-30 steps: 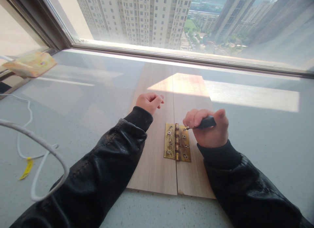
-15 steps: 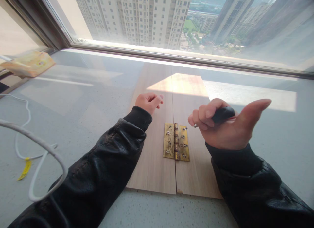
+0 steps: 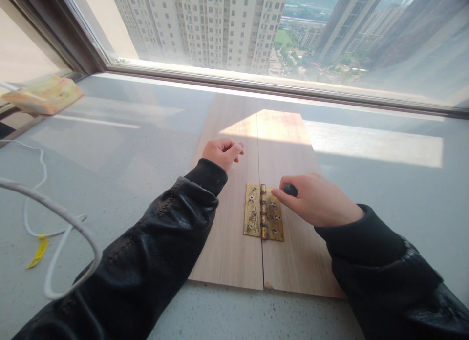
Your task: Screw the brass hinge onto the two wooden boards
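Two light wooden boards lie side by side on a grey sill, joined by a brass hinge with several screws. My right hand is closed around a black-handled screwdriver, fingertips at the hinge's upper right corner; the tool's tip is hidden. My left hand rests on the left board above the hinge, its fingers loosely curled with nothing visible in them.
A white cable with a yellow tag loops at the left. A yellow packet lies at the far left by the window frame. The large window borders the sill at the back.
My right hand turned from palm-up with the thumb out, back to palm-down, and dropped to the hinge's upper right corner. The left hand stayed still.
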A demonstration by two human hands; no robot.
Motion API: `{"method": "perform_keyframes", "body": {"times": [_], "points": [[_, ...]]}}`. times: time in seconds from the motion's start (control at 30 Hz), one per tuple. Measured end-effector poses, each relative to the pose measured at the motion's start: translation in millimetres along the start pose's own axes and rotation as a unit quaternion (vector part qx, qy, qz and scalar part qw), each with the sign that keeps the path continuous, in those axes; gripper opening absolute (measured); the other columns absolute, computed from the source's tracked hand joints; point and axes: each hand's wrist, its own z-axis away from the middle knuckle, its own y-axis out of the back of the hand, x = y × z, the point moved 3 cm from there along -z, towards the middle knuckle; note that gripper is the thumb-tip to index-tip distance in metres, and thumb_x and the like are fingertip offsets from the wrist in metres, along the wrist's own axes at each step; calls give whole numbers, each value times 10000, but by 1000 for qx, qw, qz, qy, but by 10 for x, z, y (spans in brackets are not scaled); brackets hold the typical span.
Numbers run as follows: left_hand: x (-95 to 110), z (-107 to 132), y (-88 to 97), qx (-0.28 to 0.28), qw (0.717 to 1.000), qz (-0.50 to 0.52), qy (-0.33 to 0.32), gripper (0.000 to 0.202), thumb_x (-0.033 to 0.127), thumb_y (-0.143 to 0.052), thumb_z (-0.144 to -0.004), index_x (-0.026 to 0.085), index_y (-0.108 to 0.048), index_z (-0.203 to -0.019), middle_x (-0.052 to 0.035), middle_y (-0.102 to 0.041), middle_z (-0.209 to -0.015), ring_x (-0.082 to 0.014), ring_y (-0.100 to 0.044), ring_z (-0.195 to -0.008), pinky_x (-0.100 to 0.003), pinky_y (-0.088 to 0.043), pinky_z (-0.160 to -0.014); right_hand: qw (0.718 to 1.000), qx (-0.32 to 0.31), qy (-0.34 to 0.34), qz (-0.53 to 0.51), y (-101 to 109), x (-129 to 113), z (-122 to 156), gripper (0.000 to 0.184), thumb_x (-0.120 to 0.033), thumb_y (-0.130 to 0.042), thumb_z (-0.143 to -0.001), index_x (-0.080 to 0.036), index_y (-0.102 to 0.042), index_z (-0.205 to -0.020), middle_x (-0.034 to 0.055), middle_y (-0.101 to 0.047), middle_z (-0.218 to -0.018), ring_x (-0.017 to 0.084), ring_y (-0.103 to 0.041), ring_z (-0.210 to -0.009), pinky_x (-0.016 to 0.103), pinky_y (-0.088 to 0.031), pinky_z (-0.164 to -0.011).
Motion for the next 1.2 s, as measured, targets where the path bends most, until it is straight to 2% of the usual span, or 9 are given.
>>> {"method": "perform_keyframes", "body": {"times": [0.13, 0.3, 0.4, 0.53, 0.73, 0.83, 0.97, 1.1, 1.2], "points": [[-4, -1, 3, 0, 1000, -4, 4, 265, 315, -601, -783, 157, -638, -573, 34, -523, -454, -60, -422, -423, -230, -323, -478, 1000, 7, -9, 25, -17, 6, 8, 332, -523, -506, -805, -242, -618, -670, 46, -578, -601, 163, -399, -527, 296, -249, -477], [-7, 0, 4, 5, 1000, -4, 1, 264, 313, -601, -781, 155, -639, -572, 35, -519, -452, -59, -422, -427, -228, -325, -479, 998, -34, 50, 17, 14, -19, 23, 210, -390, -453, -845, -225, -559, -768, 52, -623, -722, 189, -511, -643, 316, -325, -561], [-10, -1, 3, 5, 1000, -1, 2, 264, 310, -600, -781, 155, -636, -570, 35, -518, -452, -58, -425, -428, -227, -323, -477, 998, -38, 55, 1, 63, -31, 29, 109, -265, -461, -806, -227, -562, -824, 47, -643, -790, 197, -554, -713, 323, -370, -622], [-9, -3, 4, 4, 1000, -1, 2, 263, 307, -597, -781, 154, -635, -571, 33, -520, -452, -59, -429, -429, -227, -325, -476, 998, -30, 61, -13, 94, -59, 23, 119, -214, -470, -755, -234, -583, -788, 23, -643, -741, 179, -548, -673, 316, -385, -627], [-12, -3, 5, 4, 1000, -4, 4, 262, 314, -597, -780, 155, -636, -576, 37, -521, -454, -54, -417, -423, -224, -321, -475, 999, -39, 30, -8, 119, -17, 21, 168, -315, -468, -793, -258, -622, -828, 26, -657, -750, 199, -568, -692, 335, -399, -641], [-12, -3, 4, 2, 1000, -5, 4, 264, 316, -597, -780, 155, -634, -574, 36, -522, -455, -55, -421, -425, -223, -326, -476, 998, -49, -30, 16, 153, 173, 19, 271, -473, -480, -802, -251, -626, -753, 45, -649, -708, 213, -556, -666, 350, -393, -616], [-15, -5, 8, 3, 1000, -11, 5, 266, 325, -596, -779, 152, -641, -581, 32, -525, -458, -59, -423, -427, -223, -327, -475, 990, -121, -68, 30, 144, 483, -4, 408, -610, -489, -771, -229, -617, -698, 68, -645, -697, 221, -553, -640, 360, -395, -587], [-15, -5, 9, 1, 1000, -11, 3, 269, 332, -596, -776, 151, -642, -584, 28, -530, -464, -63, -436, -438, -222, -334, -478, 991, -37, -125, -1, 232, 682, -40, 415, -632, -511, -763, -232, -622, -777, 63, -638, -711, 209, -541, -623, 363, -393, -593], [-10, -1, 7, 2, 1000, -9, 5, 265, 328, -597, -776, 152, -640, -583, 30, -528, -461, -63, -437, -437, -222, -335, -481, 989, 26, -121, -85, 300, 641, -29, 452, -672, -528, -744, -227, -606, -719, 35, -566, -600, 176, -496, -564, 346, -370, -561]]}}
